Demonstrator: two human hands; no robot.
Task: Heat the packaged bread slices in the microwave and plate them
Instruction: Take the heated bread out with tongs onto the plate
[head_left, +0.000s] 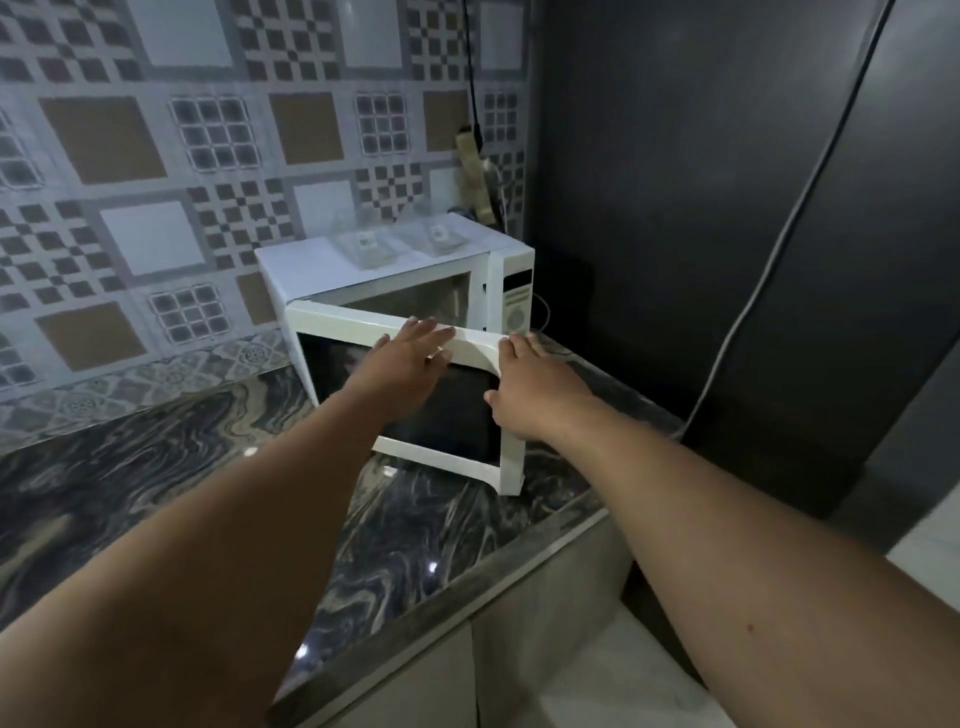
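Dark marbled counter (156, 467), patterned wall tiles (156, 156), black fridge (701, 208) — perhaps a power strip (475, 182) behind.

Person, two forearms entering from 7 and 5 o'clock: both bare, no sleeves in view. Left hand (410, 358) and right hand (524, 384): bare, unadorned as far as visible.

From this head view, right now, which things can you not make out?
- Inside of the microwave: mostly hidden by its half-open door; no bread visible.
- Control panel: labels too small to read.
- Two clear items on top of the microwave: too blurred to identify.
- Door glass: partly covered by the left hand and right hand, both resting flat.
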